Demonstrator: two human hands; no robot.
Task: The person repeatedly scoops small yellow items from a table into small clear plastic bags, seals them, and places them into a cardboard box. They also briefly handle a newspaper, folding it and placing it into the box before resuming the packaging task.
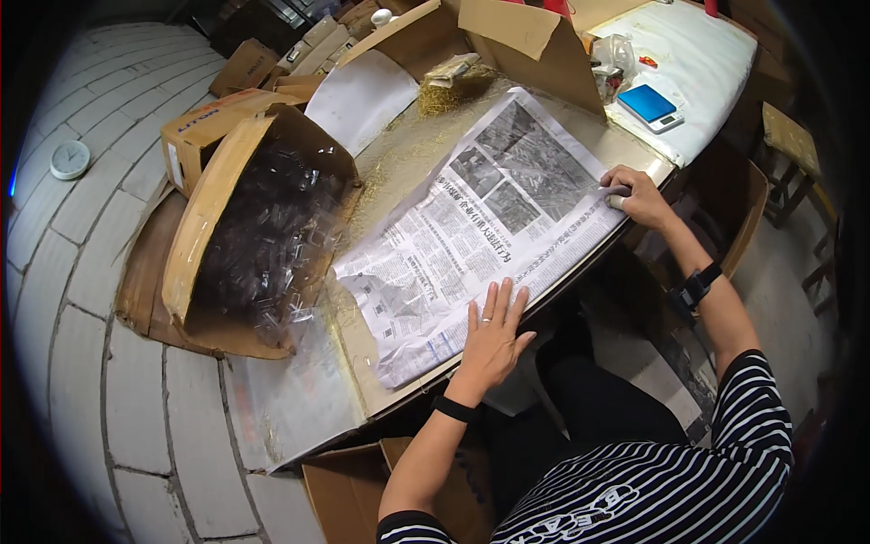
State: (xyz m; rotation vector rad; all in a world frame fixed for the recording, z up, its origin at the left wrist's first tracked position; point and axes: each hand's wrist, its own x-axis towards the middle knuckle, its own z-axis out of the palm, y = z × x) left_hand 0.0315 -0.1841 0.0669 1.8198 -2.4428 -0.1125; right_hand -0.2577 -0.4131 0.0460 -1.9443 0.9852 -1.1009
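A printed newspaper sheet (426,249) lies spread over the table (385,154), its near edge along the table's front edge. My left hand (494,337) rests on the sheet's near edge, fingers stretched out and holding nothing. At the sheet's right corner my right hand (637,197) has its fingers curled and pinched together on the paper's edge. A small greyish roll shows under those fingers; whether it is folded paper or something else I cannot make out.
Left of the newspaper, an open cardboard box (195,245) holds many clear plastic pieces. A blue-topped scale (650,106) stands on a white padded surface (693,54) at the back right. Straw-like strands (439,98) lie behind the sheet; another open carton (349,490) is below the table.
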